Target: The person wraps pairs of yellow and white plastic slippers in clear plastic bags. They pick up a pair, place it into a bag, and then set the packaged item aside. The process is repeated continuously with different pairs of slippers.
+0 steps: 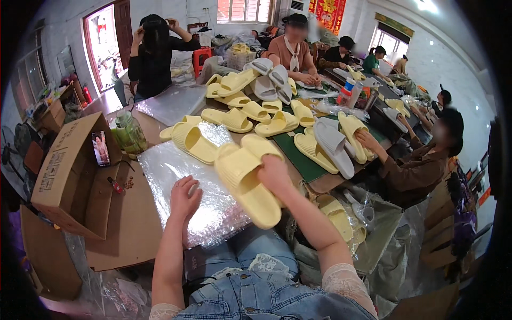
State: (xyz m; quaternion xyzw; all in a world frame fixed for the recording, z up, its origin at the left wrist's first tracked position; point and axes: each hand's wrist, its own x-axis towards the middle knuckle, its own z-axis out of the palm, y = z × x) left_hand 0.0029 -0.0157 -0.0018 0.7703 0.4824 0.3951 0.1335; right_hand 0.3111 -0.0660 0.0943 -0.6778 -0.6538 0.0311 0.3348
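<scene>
My right hand (273,173) grips a pair of yellow slide sandals (249,189) above the near edge of the table, its fingers partly hidden inside the straps. The soles tilt toward me. To the left, my left hand (185,196) holds nothing, its fingers loosely bent and apart. It is over a stack of clear plastic bags (170,170) that shines in the light. Just behind the held pair, another yellow slide (194,141) rests on the bags. A heap of yellow and grey slides (232,118) spreads across the table beyond.
A cardboard box (72,176) on its side holds a phone (100,148) at my left, near a green-filled jar (129,133). By my right leg stands a sack (381,229) with bagged slides. A co-worker's hand (368,141) touches slides at the right; several people sit around the tables.
</scene>
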